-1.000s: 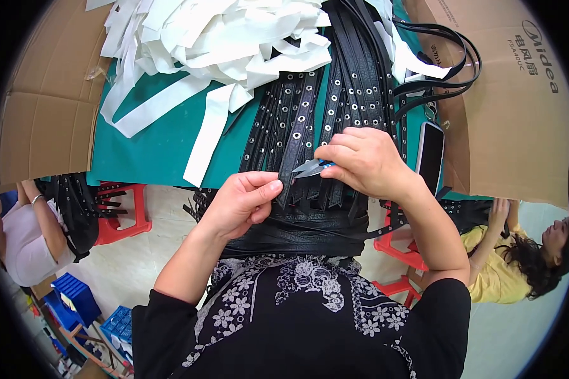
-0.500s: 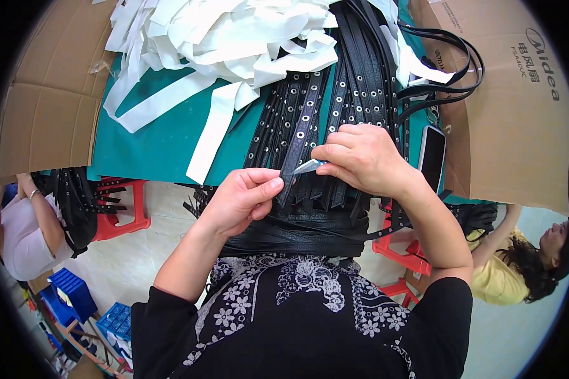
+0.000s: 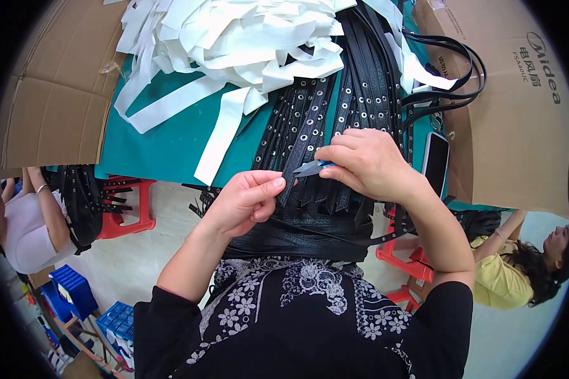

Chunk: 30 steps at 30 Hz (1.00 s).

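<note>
My left hand (image 3: 250, 197) pinches the edge of a black leather strap (image 3: 290, 184) near its lower end, between thumb and forefinger. In my right hand (image 3: 370, 163) is a pair of thread snips (image 3: 311, 168) with a bit of blue at the grip. Its pointed blades face left and reach the strap beside my left fingertips. Many more black straps with silver eyelets (image 3: 368, 95) lie side by side under and beyond my hands. Their lower ends hang over the table's near edge onto a black bundle (image 3: 322, 237) by my lap. My right palm hides most of the snips' handle.
White strips (image 3: 234, 44) are heaped at the back of the green table (image 3: 164, 148). Cardboard boxes (image 3: 57, 88) flank both sides. A phone (image 3: 435, 161) lies right of the straps, near looped black cords (image 3: 452, 95). Other people sit left and right by red stools (image 3: 146, 208).
The whole view has shifted slightly. The snips' blades look a little further apart now at the strap. My left hand keeps its pinch on the strap.
</note>
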### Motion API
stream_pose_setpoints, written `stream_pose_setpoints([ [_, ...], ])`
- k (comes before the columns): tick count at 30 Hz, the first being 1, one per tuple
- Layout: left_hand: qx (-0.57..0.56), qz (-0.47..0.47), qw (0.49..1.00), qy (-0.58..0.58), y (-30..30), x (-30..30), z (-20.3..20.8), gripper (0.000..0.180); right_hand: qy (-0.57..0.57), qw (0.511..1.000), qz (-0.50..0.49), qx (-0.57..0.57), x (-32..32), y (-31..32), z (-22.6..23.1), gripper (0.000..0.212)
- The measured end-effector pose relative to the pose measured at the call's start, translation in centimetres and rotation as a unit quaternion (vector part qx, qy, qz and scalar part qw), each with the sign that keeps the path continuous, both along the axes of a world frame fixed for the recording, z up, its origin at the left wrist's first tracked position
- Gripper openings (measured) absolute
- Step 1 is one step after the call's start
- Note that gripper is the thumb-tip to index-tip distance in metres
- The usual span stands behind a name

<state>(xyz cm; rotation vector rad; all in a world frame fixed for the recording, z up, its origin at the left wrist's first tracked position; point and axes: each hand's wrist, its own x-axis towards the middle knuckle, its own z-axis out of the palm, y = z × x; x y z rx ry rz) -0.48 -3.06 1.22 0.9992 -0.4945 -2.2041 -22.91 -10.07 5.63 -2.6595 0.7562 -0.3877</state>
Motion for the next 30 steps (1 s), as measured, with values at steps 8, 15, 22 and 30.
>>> stream_pose_setpoints([
  [8, 0.002, 0.003, 1.0, -0.017, -0.13, 0.19, 0.13, 0.014, 0.001, 1.0, 0.021, 0.004, 0.26, -0.7, 0.2, 0.019],
  [15, -0.007, 0.01, 0.999, -0.032, 0.03, 0.27, -0.11, 0.016, -0.019, 1.0, 0.004, 0.017, 0.31, -0.73, 0.48, 0.019],
  [22, -0.005, 0.018, 0.999, -0.038, 0.15, 0.2, -0.13, 0.017, -0.011, 1.0, 0.012, -0.021, 0.69, -0.8, 0.25, 0.018],
  [30, -0.01, 0.01, 0.999, -0.038, 0.15, 0.11, -0.18, 0.017, -0.014, 1.0, 0.004, -0.023, 0.52, -0.7, 0.11, 0.017],
])
